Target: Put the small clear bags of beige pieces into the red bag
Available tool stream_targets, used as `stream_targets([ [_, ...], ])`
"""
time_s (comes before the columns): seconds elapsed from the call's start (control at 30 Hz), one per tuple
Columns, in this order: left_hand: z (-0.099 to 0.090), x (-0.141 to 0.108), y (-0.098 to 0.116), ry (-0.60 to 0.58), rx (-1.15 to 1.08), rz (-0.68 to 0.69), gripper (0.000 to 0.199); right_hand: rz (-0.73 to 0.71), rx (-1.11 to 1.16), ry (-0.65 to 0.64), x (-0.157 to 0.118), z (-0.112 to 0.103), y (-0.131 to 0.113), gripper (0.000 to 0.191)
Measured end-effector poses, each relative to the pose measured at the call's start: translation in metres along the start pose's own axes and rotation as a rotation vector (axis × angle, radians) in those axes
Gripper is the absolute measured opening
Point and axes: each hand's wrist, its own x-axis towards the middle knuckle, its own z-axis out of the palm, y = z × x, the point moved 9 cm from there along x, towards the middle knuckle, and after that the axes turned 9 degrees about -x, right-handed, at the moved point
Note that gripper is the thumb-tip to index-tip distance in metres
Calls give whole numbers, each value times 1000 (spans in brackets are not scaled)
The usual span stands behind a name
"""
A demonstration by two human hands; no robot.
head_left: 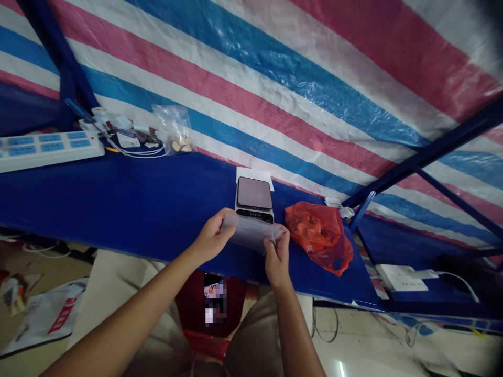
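My left hand (212, 236) and my right hand (277, 256) both pinch the ends of a flattened clear plastic bag (251, 233), holding it just above the blue tabletop (129, 204). The bag hides the front lower edge of a digital scale (254, 192), which stands right behind it on a white sheet of paper (253, 174). Nothing lies on the scale's grey top. A crumpled red plastic bag (320, 235) lies just to the right of my right hand, not touching it.
A white power strip (47, 150), cables and a clear bag of small tan pieces (175, 130) lie at the far left of the table. Another white power strip (401, 277) sits lower right. A striped tarp wall (275, 78) rises behind the table on blue frame bars.
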Motion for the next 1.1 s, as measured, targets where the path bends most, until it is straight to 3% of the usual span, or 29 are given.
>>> stream_targets([
  [0.17,-17,0,-6,-32,-128,-104,38,95,56,-6,4,-1,-4,36],
  [0.3,-61,12,-8,49,-73,-172,57,260,80,-17,1,17,-2,45],
  [0.4,-94,40,-7,-5,65,-199,60,355,94,-77,-7,50,-2,47],
  [0.5,-115,86,-9,-120,213,-239,62,394,91,-121,-15,76,-2,46],
  [0.6,-111,140,-10,-265,405,-201,61,352,20,-109,-20,73,1,41],
  [0.7,-90,181,-9,-351,534,-125,59,318,4,-53,-23,47,6,41],
  [0.77,-80,199,-4,-331,572,-69,55,321,25,-20,-24,28,11,43],
  [0.83,-85,210,7,-263,624,2,53,327,46,16,-25,13,14,45],
  [0.93,-127,221,40,-84,735,105,54,340,82,59,-26,3,16,45],
  [1.03,-202,232,89,217,903,191,65,372,122,79,-27,2,19,44],
  [1.1,-247,241,111,361,985,169,85,392,139,82,-27,2,20,43],
])
